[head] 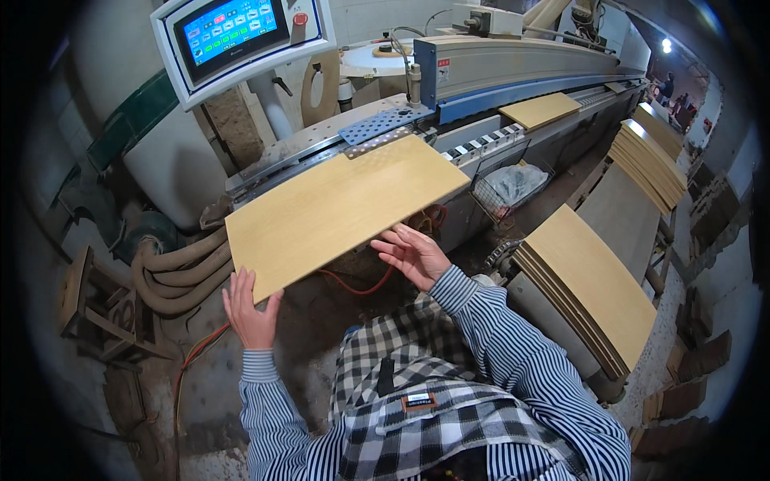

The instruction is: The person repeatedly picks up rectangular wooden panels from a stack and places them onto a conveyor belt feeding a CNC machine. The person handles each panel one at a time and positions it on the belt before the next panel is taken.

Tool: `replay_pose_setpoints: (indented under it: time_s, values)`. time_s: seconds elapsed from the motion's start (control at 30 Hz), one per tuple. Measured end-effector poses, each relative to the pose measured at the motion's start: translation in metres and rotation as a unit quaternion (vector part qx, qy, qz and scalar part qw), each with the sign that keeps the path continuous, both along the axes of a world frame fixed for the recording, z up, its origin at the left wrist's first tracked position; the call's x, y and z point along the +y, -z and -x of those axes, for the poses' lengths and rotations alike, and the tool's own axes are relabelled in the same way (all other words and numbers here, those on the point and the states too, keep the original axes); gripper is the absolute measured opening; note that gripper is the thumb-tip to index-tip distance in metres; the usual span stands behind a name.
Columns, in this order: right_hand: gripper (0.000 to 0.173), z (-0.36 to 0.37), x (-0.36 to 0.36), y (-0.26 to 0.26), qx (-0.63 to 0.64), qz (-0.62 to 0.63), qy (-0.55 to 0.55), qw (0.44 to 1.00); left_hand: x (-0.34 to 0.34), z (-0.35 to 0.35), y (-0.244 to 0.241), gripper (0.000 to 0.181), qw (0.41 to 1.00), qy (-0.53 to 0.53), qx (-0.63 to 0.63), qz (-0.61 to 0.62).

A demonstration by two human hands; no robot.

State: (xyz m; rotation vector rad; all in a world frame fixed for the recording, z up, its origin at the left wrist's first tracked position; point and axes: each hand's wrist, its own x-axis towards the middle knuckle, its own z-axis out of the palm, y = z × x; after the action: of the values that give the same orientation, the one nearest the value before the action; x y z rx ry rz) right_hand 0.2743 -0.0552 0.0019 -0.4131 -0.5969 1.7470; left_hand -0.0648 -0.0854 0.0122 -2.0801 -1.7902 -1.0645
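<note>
A rectangular tan wood panel (343, 210) spans the space before me, its far right part over the infeed end of an edge-banding machine (517, 66). My left hand (251, 309) grips the panel's near left corner, thumb at the front edge and fingers along the left end. Under the front edge, toward the right, is my right hand (415, 255), palm up, its fingertips at the panel's edge. A blue perforated plate (385, 125) lies just beyond the panel. Farther along the machine's track lies another tan panel (540, 110).
To my right, stacked panels (592, 282) rest on a roller conveyor, with another stack (649, 159) behind. A wire basket (511, 186) holding plastic hangs from the machine. A control screen (234, 33) stands upper left. Ribbed hoses (180, 279) and a wooden stool (108, 312) are at left.
</note>
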Motion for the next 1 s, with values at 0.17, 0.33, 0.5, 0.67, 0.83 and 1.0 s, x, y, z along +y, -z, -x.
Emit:
replay_pose_setpoints:
  time_s: [0.17, 0.33, 0.5, 0.67, 0.83, 1.0]
  values:
    - [0.048, -0.038, -0.043, 0.026, -0.315, -0.006, 0.031, 0.948, 0.043, 0.011, 0.0, 0.057, 0.999, -0.042, -0.009, 0.026]
    - [0.041, -0.075, -0.123, 0.101, -0.86, -0.202, 0.129, 0.45, 0.06, 0.007, -0.007, 0.058, 0.996, -0.066, -0.013, 0.064]
    - [0.035, -0.078, -0.14, 0.125, -0.862, -0.181, 0.154, 0.448, 0.061, 0.008, -0.002, 0.06, 0.997, -0.07, -0.014, 0.039]
    - [0.032, -0.079, -0.139, 0.124, -0.849, -0.197, 0.174, 0.459, 0.057, 0.018, 0.002, 0.054, 0.996, -0.024, -0.073, 0.033]
    - [0.031, -0.08, -0.139, 0.123, -0.851, -0.195, 0.166, 0.459, 0.05, 0.028, 0.003, 0.044, 0.987, 0.01, -0.155, 0.043]
    - [0.031, -0.081, -0.14, 0.125, -0.847, -0.198, 0.171, 0.463, 0.048, 0.031, 0.003, 0.043, 0.984, 0.01, -0.173, 0.05]
